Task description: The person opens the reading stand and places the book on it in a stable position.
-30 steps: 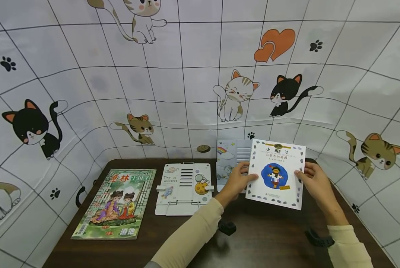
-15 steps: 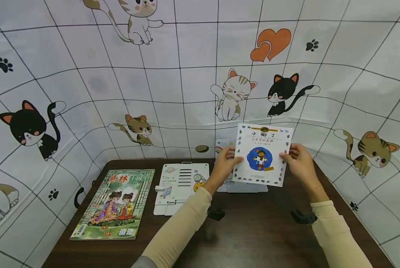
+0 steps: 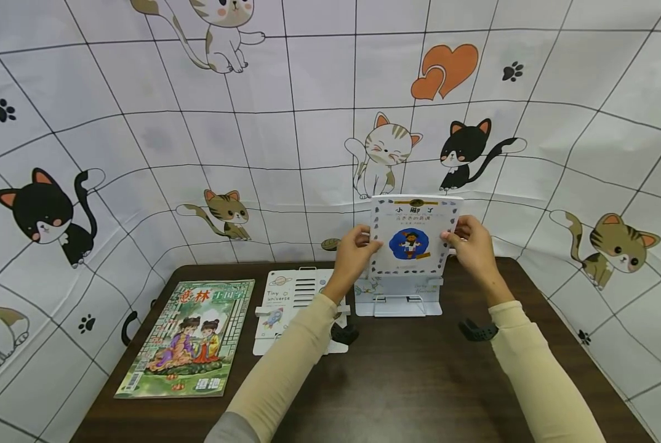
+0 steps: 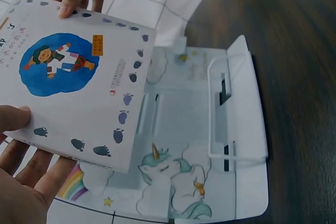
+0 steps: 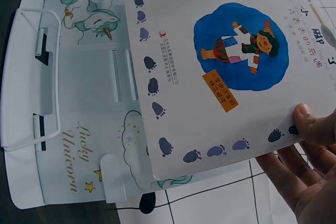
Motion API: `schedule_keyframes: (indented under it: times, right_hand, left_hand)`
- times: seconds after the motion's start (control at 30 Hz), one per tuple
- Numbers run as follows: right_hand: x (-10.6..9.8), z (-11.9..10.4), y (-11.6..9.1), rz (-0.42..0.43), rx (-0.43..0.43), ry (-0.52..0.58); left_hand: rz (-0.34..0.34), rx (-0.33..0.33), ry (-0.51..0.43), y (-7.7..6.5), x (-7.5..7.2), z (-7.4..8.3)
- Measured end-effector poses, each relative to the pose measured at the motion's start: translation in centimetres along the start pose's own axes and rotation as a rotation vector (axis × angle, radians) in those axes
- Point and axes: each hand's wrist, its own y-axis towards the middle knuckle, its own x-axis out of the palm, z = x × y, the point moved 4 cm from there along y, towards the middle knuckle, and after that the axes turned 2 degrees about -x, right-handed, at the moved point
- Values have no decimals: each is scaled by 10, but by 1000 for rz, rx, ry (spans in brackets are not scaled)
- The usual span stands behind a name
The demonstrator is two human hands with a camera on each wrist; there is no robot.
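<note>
Both hands hold a white book (image 3: 412, 264) upright by its side edges; a blue patch with a child figure and a border of footprints mark its cover. My left hand (image 3: 355, 251) grips the left edge, thumb (image 4: 14, 118) on the cover and fingers behind. On the opposite edge, my right hand (image 3: 472, 249) pinches the book in the same way. Just behind and below the book stands a pale unicorn-print book stand (image 3: 399, 289), partly covered by it. The stand's wire holder (image 5: 58, 77) and bottom ledge show in both wrist views, apart from the book's lower edge.
A white space-themed book stand (image 3: 286, 307) lies left of centre, partly behind the left arm. Further left lies a green magazine (image 3: 189, 338). All rest on a dark wooden table (image 3: 419, 381), with a cat-print cloth (image 3: 308, 123) behind it.
Both hands have carried the book up, left and away toward the back, from low on the right to in front of the unicorn stand. The stand's lower part now shows beneath it.
</note>
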Motion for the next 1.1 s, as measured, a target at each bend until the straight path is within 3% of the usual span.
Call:
schedule_keyframes:
  times: [0.33, 0.67, 0.97, 1.1]
  right_hand:
    - [16, 6, 11, -12, 2, 14]
    - [24, 17, 8, -26, 10, -1]
    - [35, 34, 1, -43, 44, -64]
    - [38, 41, -4, -49, 59, -63]
  left_hand:
    - [28, -2, -23, 8, -6, -13]
    - [26, -22, 5, 10, -4, -30]
    - [38, -60, 93, 4, -4, -42]
    - [48, -26, 175, 3, -3, -46]
